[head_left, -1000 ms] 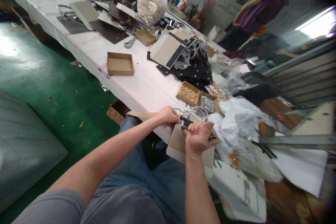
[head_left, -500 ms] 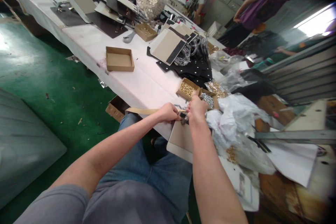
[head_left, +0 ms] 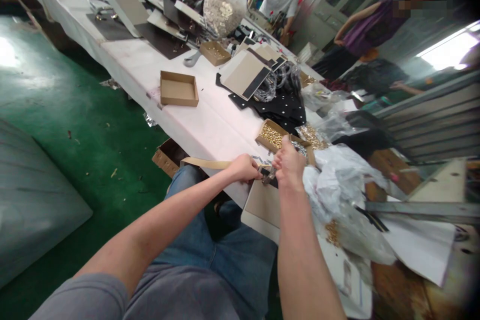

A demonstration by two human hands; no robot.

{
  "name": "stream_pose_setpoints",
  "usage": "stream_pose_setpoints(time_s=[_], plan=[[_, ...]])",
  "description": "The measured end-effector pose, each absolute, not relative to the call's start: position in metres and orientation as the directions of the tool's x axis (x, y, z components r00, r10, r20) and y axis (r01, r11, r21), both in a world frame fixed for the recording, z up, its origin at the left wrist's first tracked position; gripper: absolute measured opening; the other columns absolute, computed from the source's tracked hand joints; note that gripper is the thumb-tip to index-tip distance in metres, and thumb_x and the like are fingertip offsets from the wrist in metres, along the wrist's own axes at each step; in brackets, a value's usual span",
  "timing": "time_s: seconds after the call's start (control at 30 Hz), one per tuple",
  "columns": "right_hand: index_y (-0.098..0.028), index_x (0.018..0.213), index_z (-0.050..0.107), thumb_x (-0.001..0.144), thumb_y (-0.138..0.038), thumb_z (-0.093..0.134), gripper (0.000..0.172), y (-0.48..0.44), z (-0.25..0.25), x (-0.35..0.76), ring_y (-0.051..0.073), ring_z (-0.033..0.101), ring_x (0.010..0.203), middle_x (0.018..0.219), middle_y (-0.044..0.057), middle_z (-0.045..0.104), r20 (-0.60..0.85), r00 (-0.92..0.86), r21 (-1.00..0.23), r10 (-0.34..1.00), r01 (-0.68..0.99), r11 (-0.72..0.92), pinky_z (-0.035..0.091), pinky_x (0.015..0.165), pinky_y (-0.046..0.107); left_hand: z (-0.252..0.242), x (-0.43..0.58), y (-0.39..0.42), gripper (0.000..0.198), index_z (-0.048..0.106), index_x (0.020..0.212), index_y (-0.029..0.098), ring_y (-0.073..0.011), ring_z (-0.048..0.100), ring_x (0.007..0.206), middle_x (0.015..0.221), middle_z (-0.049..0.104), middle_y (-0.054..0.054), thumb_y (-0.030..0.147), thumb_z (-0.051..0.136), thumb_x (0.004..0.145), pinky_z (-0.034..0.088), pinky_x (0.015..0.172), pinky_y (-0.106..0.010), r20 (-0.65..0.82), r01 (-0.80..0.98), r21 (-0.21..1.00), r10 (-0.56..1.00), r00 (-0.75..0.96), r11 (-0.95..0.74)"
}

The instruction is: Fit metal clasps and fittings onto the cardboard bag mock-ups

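My right hand (head_left: 288,164) is closed in a fist around a metal hand tool that looks like pliers (head_left: 268,177), mostly covered by the fingers. The tool's end is at the dark edge of a beige panel (head_left: 261,203), which lies at the table's near edge. My left hand (head_left: 245,168) pinches close to the tool's tip; what its fingers hold is too small to make out. A tan strip (head_left: 204,163) runs leftward from behind that hand. Small metal pieces (head_left: 258,159) lie just beyond it.
A box of gold-coloured fittings (head_left: 270,135) stands beyond my hands, next to a box of silver ones (head_left: 300,148). Plastic bags (head_left: 330,172) crowd the right. An open cardboard box (head_left: 179,91), stacked panels (head_left: 243,71) and black pieces lie farther up the table. Two people are behind it.
The view has shifted slightly, so the scene sits a little lower and to the right. Both hands stay at the panel's edge; the right fist appears turned a little.
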State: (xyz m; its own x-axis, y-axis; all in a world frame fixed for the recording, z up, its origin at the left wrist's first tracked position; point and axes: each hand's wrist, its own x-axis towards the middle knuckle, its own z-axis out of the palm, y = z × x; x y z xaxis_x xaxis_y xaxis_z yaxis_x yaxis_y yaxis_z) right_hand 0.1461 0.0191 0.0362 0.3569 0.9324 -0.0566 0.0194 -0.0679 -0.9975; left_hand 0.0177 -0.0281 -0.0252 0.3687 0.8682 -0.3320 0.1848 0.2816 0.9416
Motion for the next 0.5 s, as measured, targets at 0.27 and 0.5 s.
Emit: stream_pose_setpoints(time_s=[0.27,0.5], plan=[[-0.025,0.058,0.038,0.105,-0.061,0.073,0.068,-0.05,0.049,0.14,0.007,0.036,0.04,0.051,-0.008,0.032,0.396,0.457,-0.916,0.796,0.137,0.377,0.032,0.035,0.022,-0.023,0.018,-0.024,0.02,0.075,0.066,0.015,-0.0156,0.062,0.05,0.059,0.07,-0.005,0.027,0.083,0.079,0.047,0.048,-0.023,-0.382,0.245,0.918,0.858,0.344,0.311],[-0.025,0.059,0.046,0.105,-0.064,0.072,0.065,-0.054,0.042,0.127,0.009,0.041,0.043,0.053,-0.006,0.041,0.43,0.438,-0.901,0.79,0.269,0.341,0.038,0.039,0.024,-0.024,0.018,-0.026,0.018,0.075,0.064,0.015,-0.0164,0.063,0.051,0.059,0.069,-0.005,0.024,0.083,0.077,0.046,0.049,-0.024,-0.358,0.237,0.928,0.87,0.34,0.289]])
